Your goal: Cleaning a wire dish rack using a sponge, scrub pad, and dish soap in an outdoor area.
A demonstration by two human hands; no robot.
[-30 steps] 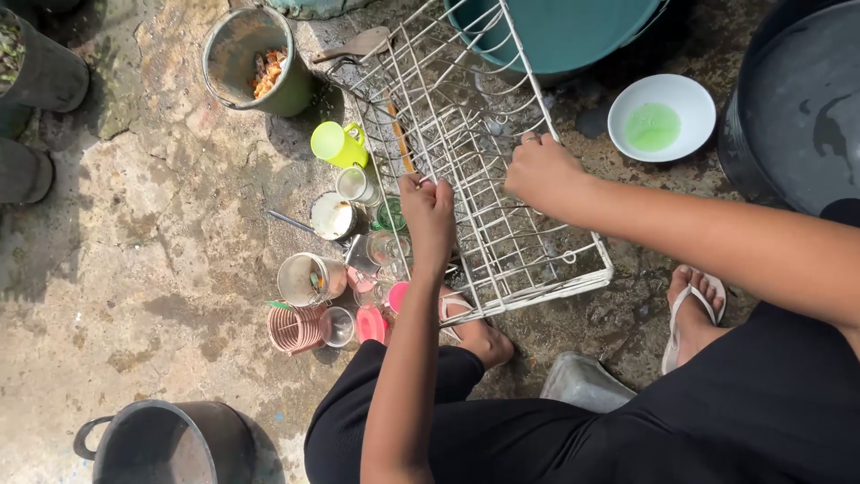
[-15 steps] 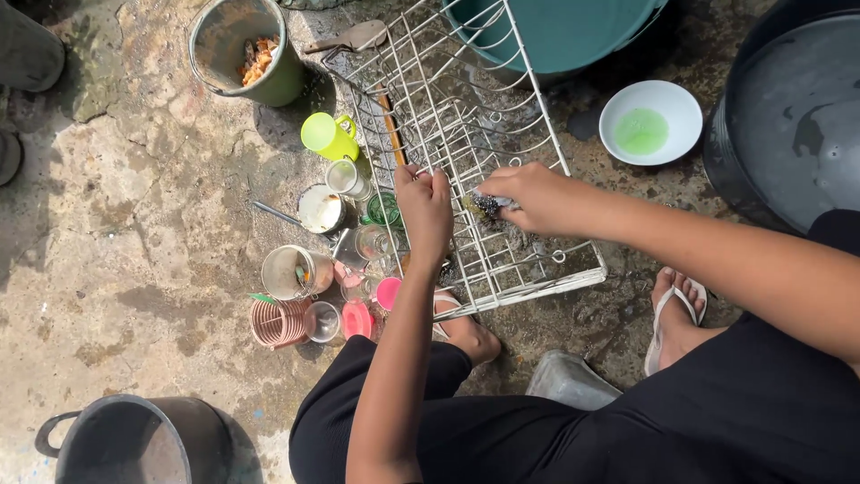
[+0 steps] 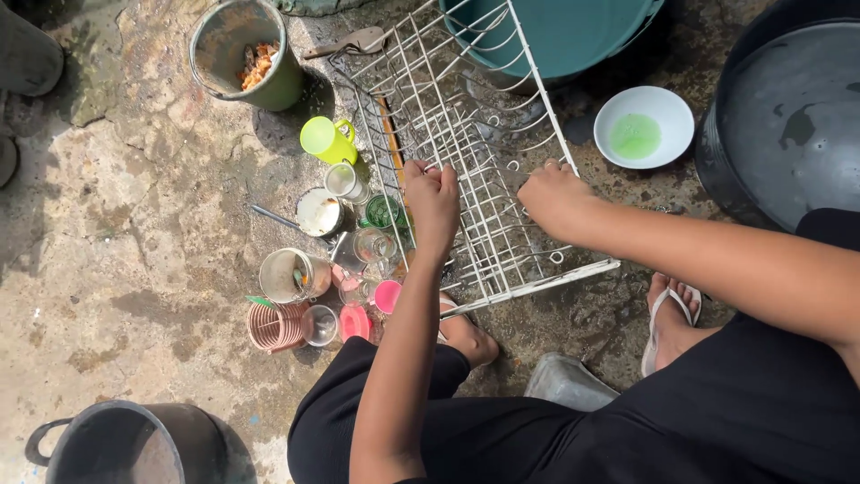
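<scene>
I have the white wire dish rack (image 3: 466, 152) at centre frame, tilted on the wet concrete floor (image 3: 134, 233). My left hand (image 3: 432, 202) is clenched on its left rim. My right hand (image 3: 555, 199) is curled at the right rim; whether it holds anything I cannot tell. Cups and glasses (image 3: 349, 251) left of it look unwashed, so most work seemingly remains.

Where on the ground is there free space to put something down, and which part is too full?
Bare concrete lies left of the cups, between the green bucket and the black pot. It is crowded between the lime mug and pink coil, beside the wire rack that both hands grip.
</scene>
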